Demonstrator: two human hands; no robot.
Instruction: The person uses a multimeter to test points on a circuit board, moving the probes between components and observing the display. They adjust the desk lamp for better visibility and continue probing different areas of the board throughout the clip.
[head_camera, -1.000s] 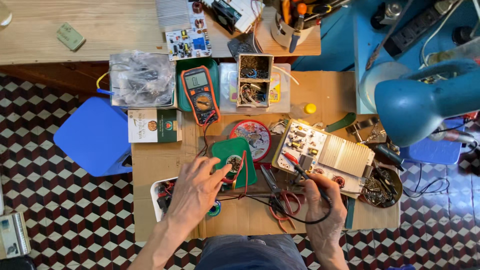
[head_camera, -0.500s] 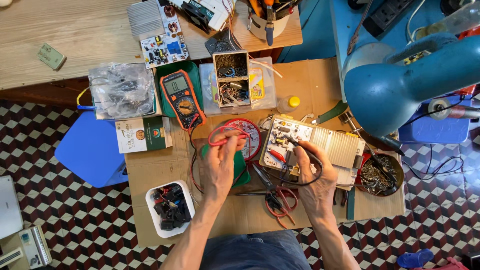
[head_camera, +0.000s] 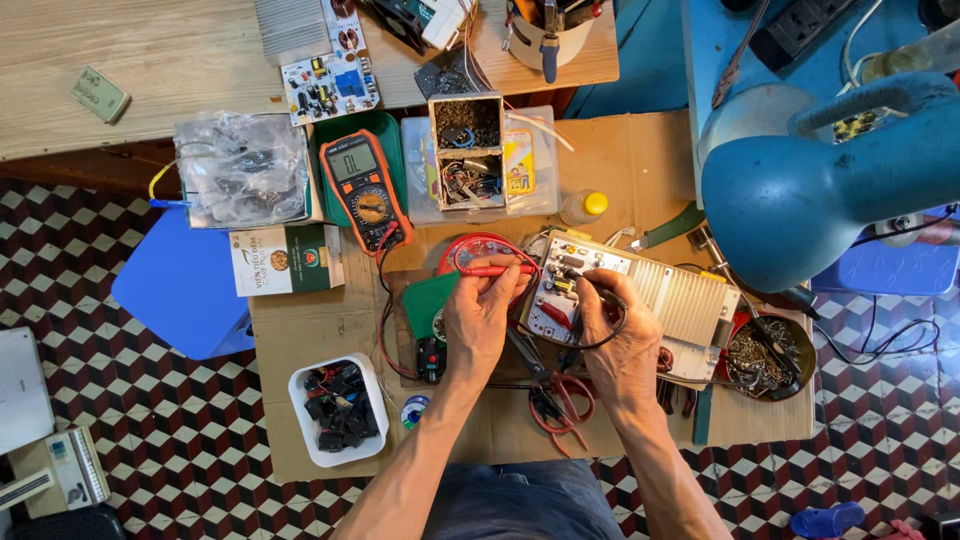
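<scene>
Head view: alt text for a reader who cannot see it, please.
Seen from above, a left hand holds a red probe and a right hand a black probe on a circuit board, an orange multimeter nearby.

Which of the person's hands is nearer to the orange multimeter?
Left. The left hand, holding the red probe, lies just below and to the right of the orange multimeter. The right hand rests farther right, on the circuit board.

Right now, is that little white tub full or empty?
Nearly full. The white tub is heaped with small black parts, with a few red bits among them, and almost none of its floor shows.
</scene>
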